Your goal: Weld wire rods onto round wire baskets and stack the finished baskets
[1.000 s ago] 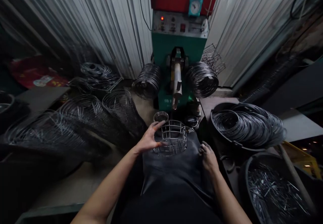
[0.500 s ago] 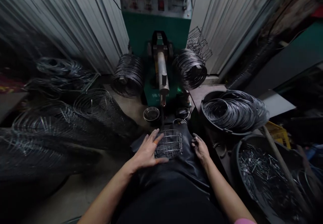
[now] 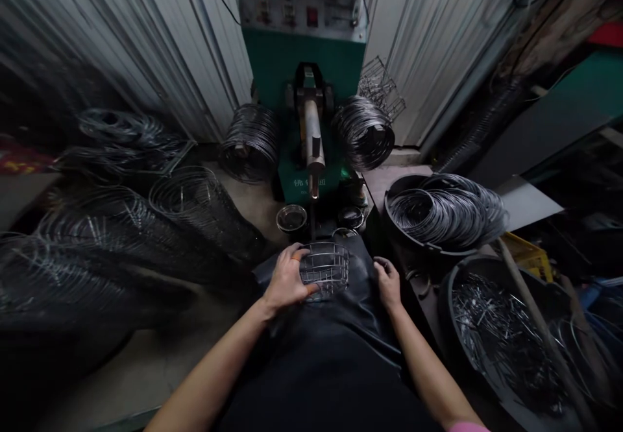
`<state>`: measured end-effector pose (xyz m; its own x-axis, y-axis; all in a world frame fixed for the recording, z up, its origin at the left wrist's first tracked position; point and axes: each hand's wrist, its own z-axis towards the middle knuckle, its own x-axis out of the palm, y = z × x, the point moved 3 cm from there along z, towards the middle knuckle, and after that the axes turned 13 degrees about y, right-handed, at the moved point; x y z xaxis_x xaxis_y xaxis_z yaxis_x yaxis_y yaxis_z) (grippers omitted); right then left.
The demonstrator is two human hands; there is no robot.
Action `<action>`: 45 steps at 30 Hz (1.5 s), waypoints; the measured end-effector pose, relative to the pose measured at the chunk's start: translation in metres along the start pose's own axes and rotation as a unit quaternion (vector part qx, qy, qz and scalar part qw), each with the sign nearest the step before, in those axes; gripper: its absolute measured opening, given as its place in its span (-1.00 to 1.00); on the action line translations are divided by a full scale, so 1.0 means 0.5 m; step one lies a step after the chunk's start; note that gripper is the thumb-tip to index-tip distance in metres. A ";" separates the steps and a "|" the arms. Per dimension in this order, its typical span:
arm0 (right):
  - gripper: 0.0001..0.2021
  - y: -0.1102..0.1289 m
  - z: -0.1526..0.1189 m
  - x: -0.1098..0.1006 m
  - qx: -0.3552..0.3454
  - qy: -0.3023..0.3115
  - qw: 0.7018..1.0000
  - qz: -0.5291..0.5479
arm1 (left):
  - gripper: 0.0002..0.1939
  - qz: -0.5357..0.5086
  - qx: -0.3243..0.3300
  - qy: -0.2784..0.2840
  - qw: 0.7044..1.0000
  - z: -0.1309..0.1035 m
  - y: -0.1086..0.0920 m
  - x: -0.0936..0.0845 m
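Grey corrugated walls (image 3: 195, 36) behind, the left hand (image 3: 285, 281), splayed earlier, clasps a round silver-wire basket (image 3: 331, 267), seemingly steadier; right hand (image 3: 389, 284) half-curled, contents unclear.

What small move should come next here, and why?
Probably bring the right hand in to the basket's right side: the left hand holds only the left side, while the right hand is close by but not touching it.

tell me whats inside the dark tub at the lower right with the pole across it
The dark tub holds a loose heap of thin metal pieces. The pole hides a strip of them, and the heap covers the bottom.
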<state>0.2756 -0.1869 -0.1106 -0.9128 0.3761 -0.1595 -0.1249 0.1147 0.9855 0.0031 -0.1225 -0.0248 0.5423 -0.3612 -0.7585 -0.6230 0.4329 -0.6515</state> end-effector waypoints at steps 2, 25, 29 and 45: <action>-0.71 -0.009 -0.017 0.000 -0.034 0.043 0.994 -0.099 | -0.29 -0.011 -0.003 -0.031 0.999 0.004 -0.003 -0.023; -0.97 0.260 0.128 0.209 -0.152 0.194 0.952 -0.183 | -0.36 0.044 0.018 -0.092 0.995 0.167 -0.032 -0.071; -0.83 0.253 0.133 0.215 -0.136 0.282 0.937 -0.154 | -0.33 0.052 0.009 -0.080 0.995 0.171 -0.008 -0.069; -0.81 0.275 0.156 0.230 -0.302 0.369 0.819 -0.318 | -0.33 0.028 0.000 -0.051 0.998 0.194 0.035 -0.099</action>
<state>0.1840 -0.0560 0.0019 -0.5462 -0.2679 -0.7937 -0.6330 -0.4885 0.6005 0.0201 -0.0171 0.0023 0.5614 -0.2508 -0.7886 -0.6538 0.4497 -0.6085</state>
